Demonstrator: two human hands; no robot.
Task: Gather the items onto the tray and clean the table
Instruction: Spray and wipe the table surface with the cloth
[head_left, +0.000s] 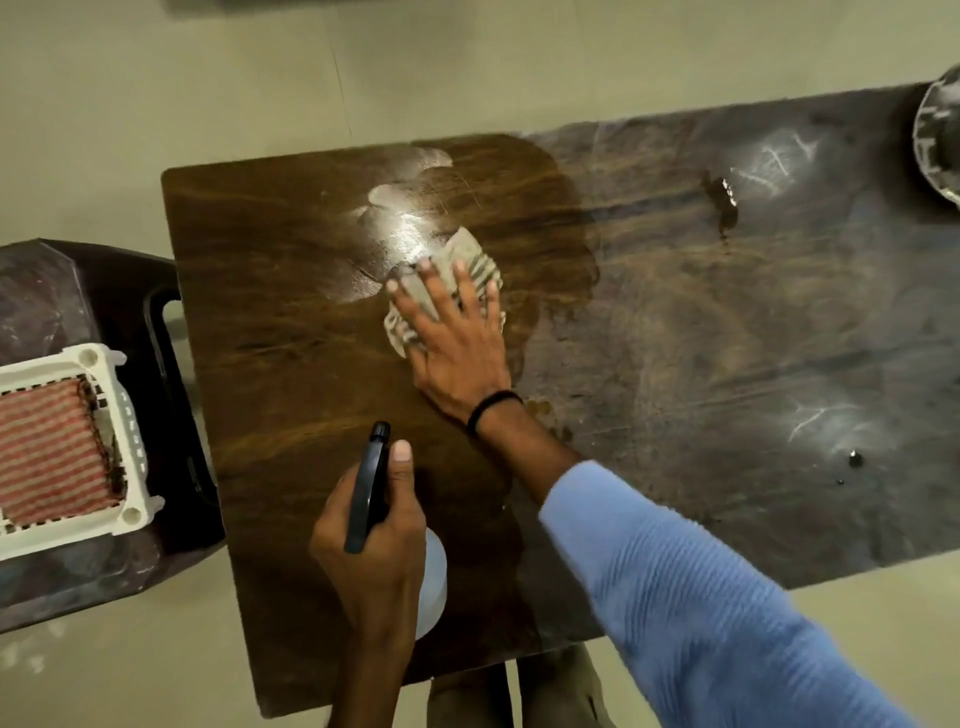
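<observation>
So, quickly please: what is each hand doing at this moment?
Left hand: closed around the spray bottle.
Right hand: open, flat, pressing the cloth on the table.

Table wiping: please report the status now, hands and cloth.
Right hand flat on cloth, pressing it to table. Left hand shut on spray bottle. Dark spill on the unwiped right side.

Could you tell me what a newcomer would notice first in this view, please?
The right hand presses a crumpled cloth flat on the middle of the wooden table, beside a shiny wet patch. Nearer the camera, the left hand grips a spray bottle.
</observation>
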